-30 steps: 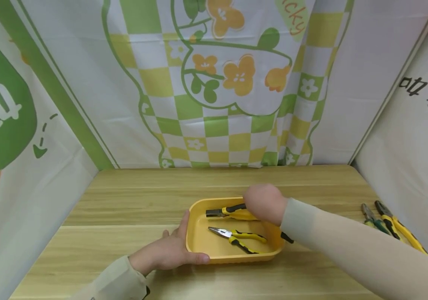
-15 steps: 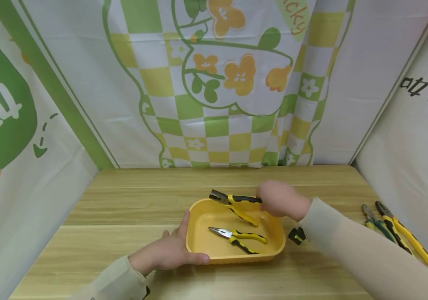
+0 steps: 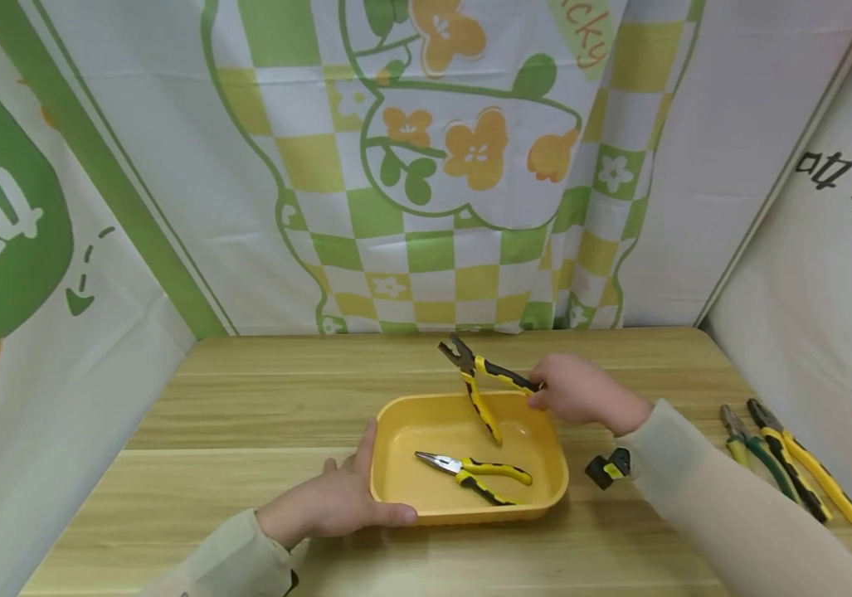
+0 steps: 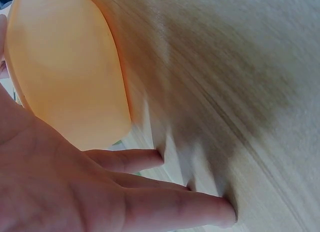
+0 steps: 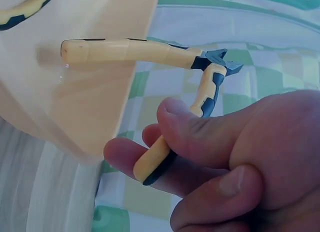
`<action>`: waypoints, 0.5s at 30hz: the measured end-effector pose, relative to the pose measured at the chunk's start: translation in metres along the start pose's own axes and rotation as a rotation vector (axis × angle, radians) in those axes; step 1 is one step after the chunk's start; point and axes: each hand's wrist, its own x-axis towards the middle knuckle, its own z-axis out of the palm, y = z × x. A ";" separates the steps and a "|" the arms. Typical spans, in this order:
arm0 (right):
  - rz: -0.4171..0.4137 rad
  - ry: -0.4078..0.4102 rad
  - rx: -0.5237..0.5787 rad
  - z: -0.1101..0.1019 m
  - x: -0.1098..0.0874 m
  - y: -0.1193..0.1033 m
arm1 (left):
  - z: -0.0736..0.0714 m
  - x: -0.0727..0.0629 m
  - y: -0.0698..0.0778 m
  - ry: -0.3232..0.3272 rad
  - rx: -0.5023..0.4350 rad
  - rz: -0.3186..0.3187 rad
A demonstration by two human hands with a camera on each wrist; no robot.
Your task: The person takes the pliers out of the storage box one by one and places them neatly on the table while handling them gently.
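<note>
Hanging over the far rim of the yellow tray (image 3: 470, 516), the combination pliers (image 3: 464, 361) have their handles splayed: one sits pinched between the thumb and curled fingers (image 5: 200, 137) of the right hand (image 3: 582, 390), the other slants down into the tray. Needle-nose pliers (image 3: 465, 475) lie inside, tips toward the counter's (image 3: 246, 423) left edge. The left hand (image 3: 336, 502) touches the tray's left end, fingers straight and wide from the thumb. Green-handled pliers (image 3: 769, 464) and yellow-and-black pliers (image 3: 817, 473) lie side by side near the counter's right edge.
</note>
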 end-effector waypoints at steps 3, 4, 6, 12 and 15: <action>0.020 0.025 0.068 -0.005 -0.005 0.005 | 0.000 0.000 0.000 -0.002 -0.003 0.008; 0.029 0.034 0.085 -0.007 -0.007 0.006 | 0.000 0.000 -0.001 -0.001 -0.002 0.008; 0.038 0.058 0.101 -0.012 -0.010 0.010 | 0.001 0.001 -0.001 0.000 -0.001 0.010; 0.064 0.138 0.136 -0.026 -0.023 0.023 | 0.000 0.001 -0.001 -0.001 -0.005 0.014; 0.086 0.166 0.128 -0.032 -0.029 0.029 | 0.000 0.000 -0.001 -0.003 -0.005 0.010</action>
